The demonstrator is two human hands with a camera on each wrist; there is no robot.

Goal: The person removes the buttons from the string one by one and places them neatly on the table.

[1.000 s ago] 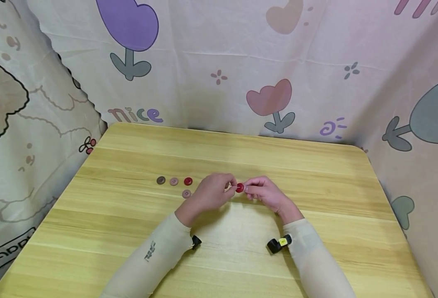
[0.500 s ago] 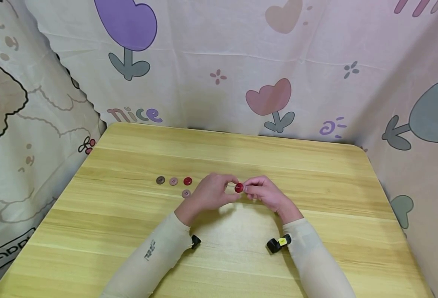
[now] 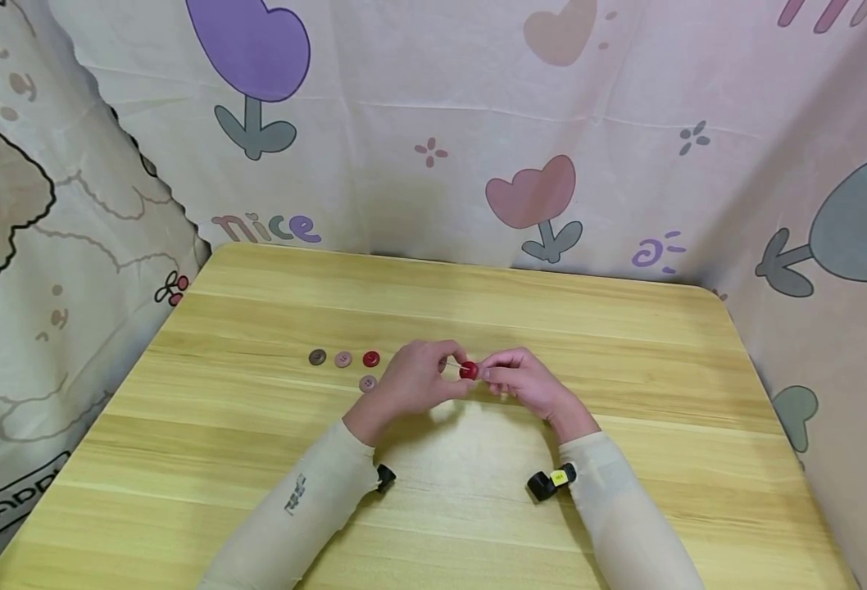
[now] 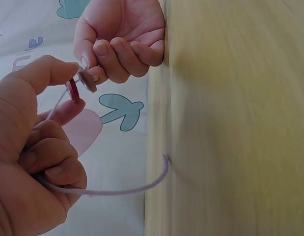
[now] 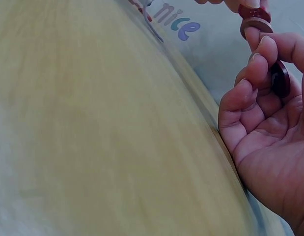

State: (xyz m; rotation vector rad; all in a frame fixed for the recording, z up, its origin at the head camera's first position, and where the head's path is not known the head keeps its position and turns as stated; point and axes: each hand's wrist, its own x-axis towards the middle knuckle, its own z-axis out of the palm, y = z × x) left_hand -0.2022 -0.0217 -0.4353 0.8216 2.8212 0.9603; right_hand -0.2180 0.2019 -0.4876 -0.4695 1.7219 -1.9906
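Left hand (image 3: 417,378), yours: thumb and forefinger pinching a strung red button (image 3: 469,370), above the desk (image 3: 625,344) and between your two hands; remaining fingers curled over a lilac cord (image 4: 112,192), one end trailing free.
Right hand (image 3: 528,383), yours: fingertips gripping a pinkish button (image 4: 88,81) just beside the red one; a dark red button (image 5: 281,79) lies behind the curled fingers.
Loose on the desk, to your left: one brown button (image 3: 317,357), one pink button (image 3: 342,359), one flat-lying red button (image 3: 371,359), in a row; a second pink button (image 3: 368,383), nearer you, by your left wrist.
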